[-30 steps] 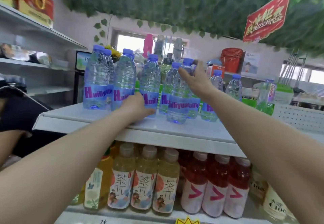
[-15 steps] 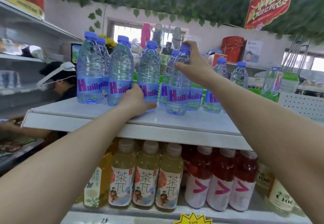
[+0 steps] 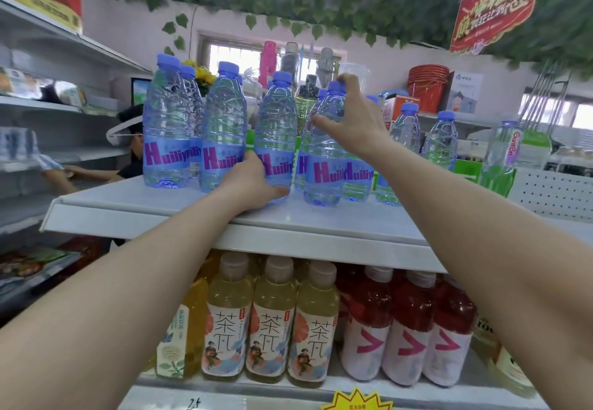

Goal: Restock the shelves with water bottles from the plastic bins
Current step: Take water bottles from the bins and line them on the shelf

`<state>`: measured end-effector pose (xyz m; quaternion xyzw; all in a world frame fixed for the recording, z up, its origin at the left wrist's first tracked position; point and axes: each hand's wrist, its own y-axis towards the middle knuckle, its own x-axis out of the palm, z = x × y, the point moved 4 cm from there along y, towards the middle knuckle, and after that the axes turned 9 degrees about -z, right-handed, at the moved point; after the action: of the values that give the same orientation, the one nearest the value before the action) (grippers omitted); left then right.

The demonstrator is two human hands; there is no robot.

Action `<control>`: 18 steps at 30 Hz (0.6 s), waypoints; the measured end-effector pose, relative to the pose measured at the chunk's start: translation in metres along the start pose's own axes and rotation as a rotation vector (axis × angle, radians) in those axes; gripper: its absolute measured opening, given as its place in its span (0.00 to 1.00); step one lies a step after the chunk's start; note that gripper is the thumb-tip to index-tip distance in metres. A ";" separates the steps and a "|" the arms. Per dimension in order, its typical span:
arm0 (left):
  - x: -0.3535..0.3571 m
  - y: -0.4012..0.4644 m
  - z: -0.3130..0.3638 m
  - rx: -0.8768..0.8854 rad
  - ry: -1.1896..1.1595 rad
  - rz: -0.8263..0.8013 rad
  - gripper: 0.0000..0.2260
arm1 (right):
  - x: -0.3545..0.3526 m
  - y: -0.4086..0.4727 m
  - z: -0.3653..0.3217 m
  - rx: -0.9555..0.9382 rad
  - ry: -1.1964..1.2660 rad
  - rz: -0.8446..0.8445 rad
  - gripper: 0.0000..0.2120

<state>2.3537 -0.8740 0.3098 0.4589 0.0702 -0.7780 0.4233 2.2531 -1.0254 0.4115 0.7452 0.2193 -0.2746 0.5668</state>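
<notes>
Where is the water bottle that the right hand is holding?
In the head view, right of centre: the bottle stands on the top white shelf, gripped near its cap by the right hand.

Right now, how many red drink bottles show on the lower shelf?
3, side by side at the right of the lower shelf: left bottle, middle bottle, right bottle. More may stand hidden behind them.
</notes>
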 end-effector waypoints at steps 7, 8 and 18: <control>0.003 0.004 -0.003 0.001 -0.051 -0.048 0.34 | 0.004 -0.004 -0.006 0.025 0.002 -0.002 0.36; 0.002 0.003 -0.003 0.004 -0.047 -0.046 0.33 | 0.004 -0.006 -0.006 0.031 -0.002 -0.004 0.36; -0.003 -0.029 0.020 0.108 0.151 0.268 0.41 | -0.024 -0.041 0.001 -0.026 -0.238 -0.093 0.29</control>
<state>2.3202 -0.8644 0.3156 0.5434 -0.0020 -0.6806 0.4914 2.2088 -1.0155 0.3970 0.6888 0.1885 -0.3843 0.5851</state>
